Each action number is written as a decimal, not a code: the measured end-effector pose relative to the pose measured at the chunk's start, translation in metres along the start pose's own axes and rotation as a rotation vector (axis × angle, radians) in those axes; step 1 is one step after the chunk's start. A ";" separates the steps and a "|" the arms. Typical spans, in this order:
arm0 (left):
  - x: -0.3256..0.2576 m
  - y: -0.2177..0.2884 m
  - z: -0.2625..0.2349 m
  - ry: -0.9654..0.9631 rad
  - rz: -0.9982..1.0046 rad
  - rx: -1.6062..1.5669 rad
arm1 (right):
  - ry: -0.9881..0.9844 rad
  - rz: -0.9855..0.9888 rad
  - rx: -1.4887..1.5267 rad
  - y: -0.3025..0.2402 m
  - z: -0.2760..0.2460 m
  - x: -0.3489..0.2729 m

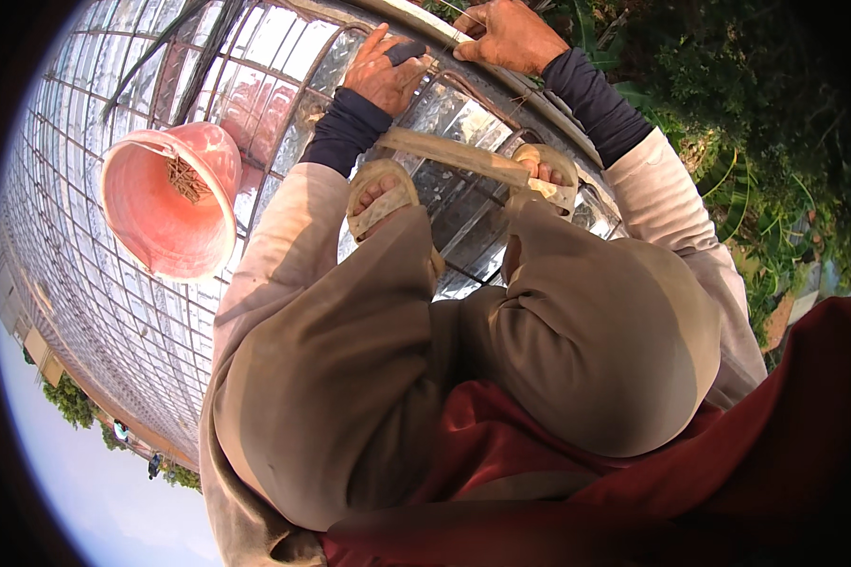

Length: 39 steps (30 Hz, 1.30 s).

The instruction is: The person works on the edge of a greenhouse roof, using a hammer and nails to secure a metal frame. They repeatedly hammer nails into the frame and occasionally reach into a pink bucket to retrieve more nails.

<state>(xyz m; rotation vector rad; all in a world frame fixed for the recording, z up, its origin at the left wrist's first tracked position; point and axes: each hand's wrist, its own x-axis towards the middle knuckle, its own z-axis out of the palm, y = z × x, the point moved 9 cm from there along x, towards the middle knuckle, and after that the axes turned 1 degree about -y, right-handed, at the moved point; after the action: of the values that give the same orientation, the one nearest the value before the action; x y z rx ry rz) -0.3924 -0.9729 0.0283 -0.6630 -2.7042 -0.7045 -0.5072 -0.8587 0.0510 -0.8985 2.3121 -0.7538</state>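
My left hand lies over the bars near the roof-like edge at the top, fingers apart. A dark wrap sits around one of its fingers. To its right, my right hand reaches over the edge with fingers bent and pinched on a thin wire. Bent steel bars run below both hands. A wooden strip lies between my sandalled feet, close under the left hand. What lies beneath the left palm is hidden.
A pink bucket with short brown pieces inside lies tilted on the steel mesh at left. Loose dark rods lie beyond it. Shiny sheeting shows under the mesh. Past the right-hand edge grow green plants.
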 end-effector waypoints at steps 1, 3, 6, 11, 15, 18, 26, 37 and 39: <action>-0.001 0.001 -0.002 0.015 0.004 -0.018 | -0.027 0.013 0.003 0.003 0.001 0.001; -0.007 0.001 -0.008 0.045 0.005 -0.045 | -0.072 0.040 0.008 0.001 0.002 0.004; -0.007 0.002 -0.010 0.066 -0.011 -0.054 | -0.107 0.086 0.011 0.000 0.002 0.002; -0.006 0.001 -0.009 0.055 -0.104 -0.078 | -0.103 0.111 0.006 0.001 0.002 0.001; -0.007 -0.003 -0.002 0.004 -0.157 -0.090 | -0.120 0.135 -0.026 0.001 0.003 0.001; -0.005 -0.001 -0.006 0.055 -0.152 -0.121 | -0.093 0.132 -0.016 0.004 0.003 0.000; 0.011 -0.016 0.002 -0.050 -0.319 0.025 | -0.068 0.084 -0.017 0.003 0.005 0.004; 0.018 -0.028 0.010 -0.135 -0.469 0.135 | -0.164 0.062 -0.019 0.017 0.018 0.002; 0.019 -0.019 0.002 -0.003 -0.393 0.122 | -0.177 0.045 0.409 0.037 0.014 -0.007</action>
<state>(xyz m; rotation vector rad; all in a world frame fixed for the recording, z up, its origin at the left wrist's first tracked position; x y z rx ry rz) -0.4185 -0.9797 0.0257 -0.1016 -2.8814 -0.6147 -0.5092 -0.8349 0.0191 -0.6931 1.9199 -1.0348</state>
